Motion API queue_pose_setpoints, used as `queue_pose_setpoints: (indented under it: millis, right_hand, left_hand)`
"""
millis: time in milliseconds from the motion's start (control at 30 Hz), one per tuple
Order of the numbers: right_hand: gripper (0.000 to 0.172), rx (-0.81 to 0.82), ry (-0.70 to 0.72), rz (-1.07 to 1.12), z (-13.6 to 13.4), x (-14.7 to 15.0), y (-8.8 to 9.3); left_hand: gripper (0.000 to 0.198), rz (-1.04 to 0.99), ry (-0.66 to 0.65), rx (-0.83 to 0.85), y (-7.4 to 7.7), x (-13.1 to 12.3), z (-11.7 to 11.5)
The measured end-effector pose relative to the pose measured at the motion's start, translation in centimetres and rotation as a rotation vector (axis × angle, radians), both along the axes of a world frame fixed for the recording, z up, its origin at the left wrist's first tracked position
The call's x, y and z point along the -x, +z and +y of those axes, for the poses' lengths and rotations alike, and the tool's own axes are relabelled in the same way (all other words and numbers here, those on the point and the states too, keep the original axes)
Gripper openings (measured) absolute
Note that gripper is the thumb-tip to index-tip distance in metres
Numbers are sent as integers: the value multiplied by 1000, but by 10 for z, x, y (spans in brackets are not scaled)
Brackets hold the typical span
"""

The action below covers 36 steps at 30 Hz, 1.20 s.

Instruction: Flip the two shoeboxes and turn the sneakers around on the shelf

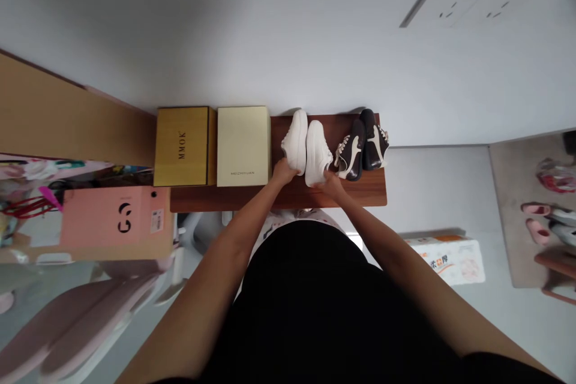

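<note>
Two white sneakers lie side by side, soles turned toward each other, on a brown wooden shelf (315,199). My left hand (284,171) is closed round the heel end of the left white sneaker (296,139). The heel end of the right white sneaker (316,150) is gripped by my right hand (331,185). Fingers of both hands are partly hidden by the shoes. Just right of them rests a pair of dark brown sneakers with cream stripes, a left one (353,153) and a right one (371,138).
On the shelf's left stand a cream shoebox (243,144) and a gold shoebox (182,147). A pink box (103,216) sits farther left, above a pink chair (85,324). A white wall (270,30) rises behind. On the floor right is a white package (450,259).
</note>
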State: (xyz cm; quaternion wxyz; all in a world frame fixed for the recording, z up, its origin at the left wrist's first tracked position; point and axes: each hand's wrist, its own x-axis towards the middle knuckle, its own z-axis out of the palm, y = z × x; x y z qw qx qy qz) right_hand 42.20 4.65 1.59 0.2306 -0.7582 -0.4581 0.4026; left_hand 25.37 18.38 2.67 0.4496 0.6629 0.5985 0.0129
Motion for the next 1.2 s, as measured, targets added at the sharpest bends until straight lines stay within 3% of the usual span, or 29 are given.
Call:
queue_pose_setpoints:
  millis: [167,300,467,700,1033,1200]
  right_hand:
    - [24,31,207,-177,14,-10,18]
    - [25,119,349,-380,32,-16,34]
    - [28,172,466,-460,50,-15,45]
    - [33,208,567,-452,68,-11,40]
    - [32,185,492,-388,78,-10,20]
    - [30,176,488,-378,81,-9,14]
  left_hand:
    - [45,130,-324,-125,22,-6,2]
    - [37,152,-418,-174,33,-13,-8]
    - [28,68,-306,-205,31,-22,-19]
    - [19,15,-156,-206,11,-31,-19]
    - [11,-68,-24,-187,-2,-40,-16]
    - [13,-41,-55,-200,-3,-45,-18]
